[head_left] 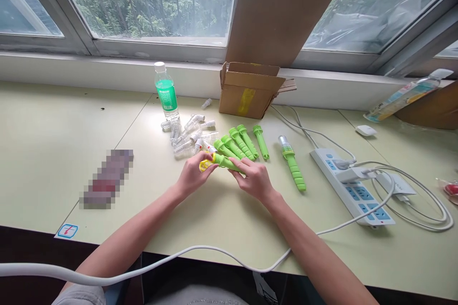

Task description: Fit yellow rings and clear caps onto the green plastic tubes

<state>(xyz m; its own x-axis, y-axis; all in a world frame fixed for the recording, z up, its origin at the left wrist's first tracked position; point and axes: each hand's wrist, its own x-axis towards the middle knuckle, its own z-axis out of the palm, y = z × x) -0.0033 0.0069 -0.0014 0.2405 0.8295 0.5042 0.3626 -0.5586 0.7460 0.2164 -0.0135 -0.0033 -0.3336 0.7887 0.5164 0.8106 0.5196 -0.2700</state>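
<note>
My right hand (254,180) is closed round a green plastic flashlight handle (227,162), which lies nearly level just above the table. At its threaded left end, my left hand (195,174) pinches a yellow ring-like piece (204,165); its exact shape is partly hidden by the fingers. Just beyond my hands lie several more green handles (246,140), threaded ends pointing away. Clear plastic tubes (184,145), some with white ends, are heaped to their left. On the right rests a green flashlight (293,167) with a clear top on it.
A green-labelled bottle (166,95) and an open cardboard box (246,90) stand near the window ledge. To the right, a white power strip (352,188) has plugs and looped cables. A white cable (200,249) crosses before me, over my forearms. A blurred-out object (107,178) lies left.
</note>
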